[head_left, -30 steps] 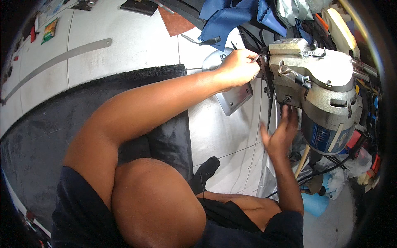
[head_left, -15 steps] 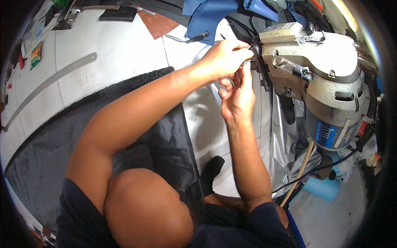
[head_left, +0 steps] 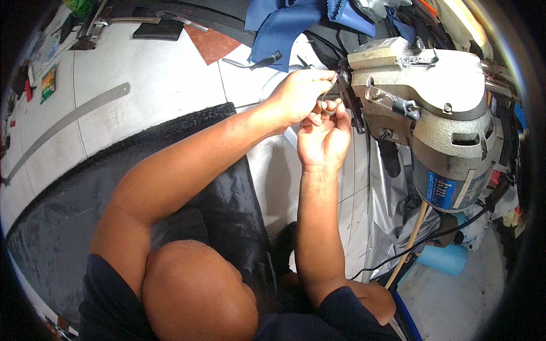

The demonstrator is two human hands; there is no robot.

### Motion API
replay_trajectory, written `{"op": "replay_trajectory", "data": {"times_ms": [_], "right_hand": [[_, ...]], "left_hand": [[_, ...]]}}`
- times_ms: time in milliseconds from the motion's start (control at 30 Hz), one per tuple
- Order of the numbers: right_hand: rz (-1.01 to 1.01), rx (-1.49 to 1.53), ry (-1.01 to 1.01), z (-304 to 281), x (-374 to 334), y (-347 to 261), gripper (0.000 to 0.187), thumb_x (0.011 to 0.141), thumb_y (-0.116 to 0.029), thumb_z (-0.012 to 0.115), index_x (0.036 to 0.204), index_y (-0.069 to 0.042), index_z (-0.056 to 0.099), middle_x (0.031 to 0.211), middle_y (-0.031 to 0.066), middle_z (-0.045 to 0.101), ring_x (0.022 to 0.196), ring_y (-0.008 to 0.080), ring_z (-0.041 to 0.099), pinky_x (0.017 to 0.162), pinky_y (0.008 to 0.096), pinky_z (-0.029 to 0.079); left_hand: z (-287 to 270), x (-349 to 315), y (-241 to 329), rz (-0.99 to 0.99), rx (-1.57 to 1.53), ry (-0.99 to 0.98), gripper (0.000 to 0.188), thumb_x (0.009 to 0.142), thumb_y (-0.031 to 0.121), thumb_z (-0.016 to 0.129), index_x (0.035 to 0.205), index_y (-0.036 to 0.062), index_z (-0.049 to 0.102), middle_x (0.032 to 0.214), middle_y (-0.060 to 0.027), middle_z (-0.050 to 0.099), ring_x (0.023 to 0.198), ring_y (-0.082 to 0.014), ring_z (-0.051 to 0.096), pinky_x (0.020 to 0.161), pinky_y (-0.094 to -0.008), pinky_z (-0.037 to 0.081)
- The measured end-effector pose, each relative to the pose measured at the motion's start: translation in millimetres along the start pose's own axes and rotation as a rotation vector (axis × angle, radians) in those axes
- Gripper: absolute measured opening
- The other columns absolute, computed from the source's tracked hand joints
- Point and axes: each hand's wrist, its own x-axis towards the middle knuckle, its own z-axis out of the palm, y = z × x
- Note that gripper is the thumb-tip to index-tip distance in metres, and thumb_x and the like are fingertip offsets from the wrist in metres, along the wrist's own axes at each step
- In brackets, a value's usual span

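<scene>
Both hands are up at the front of the grey cutting machine. The left hand pinches a thin bent wire beside the blade guard, fingers closed. The right hand, curled just beneath, touches the same wire above the white tabletop.

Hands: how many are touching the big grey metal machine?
2. The left hand reaches to the big grey metal cutting machine at its front edge; the right hand is just below, fingers meeting there. No other hands show.

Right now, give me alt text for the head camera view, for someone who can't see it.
Both hands meet at the front of a grey cutting machine: the left hand and right hand pinch a small bent wire piece beside it. Black fabric lies on the white table, blue cloth behind.
</scene>
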Motion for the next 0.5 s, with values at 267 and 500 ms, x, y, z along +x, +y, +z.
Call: {"op": "replay_trajectory", "data": {"times_ms": [267,500], "right_hand": [[0.089,0.118,-0.089,-11,-6,-4,0.016,0.093,-0.014,0.050,0.091,-0.002,0.061,0.082,0.0062,0.064,0.083,0.0190,0.059,0.062,0.0268,0.045],[0.141,0.186,-0.146,-17,-17,-5,0.017,0.094,-0.018,0.051,0.095,-0.006,0.063,0.085,0.0036,0.065,0.089,0.0221,0.060,0.064,0.0316,0.043]], "left_hand": [[8,1,-2,-0.062,-0.121,0.104,0.033,0.094,0.019,0.057,0.120,-0.0012,0.059,0.106,-0.0066,0.064,0.096,-0.0129,0.059,0.076,-0.0251,0.050],[15,-8,10,-0.150,-0.133,0.117,0.033,0.093,0.020,0.056,0.120,0.0013,0.054,0.106,-0.0075,0.062,0.064,-0.0114,0.059,0.042,-0.0216,0.049]]}}
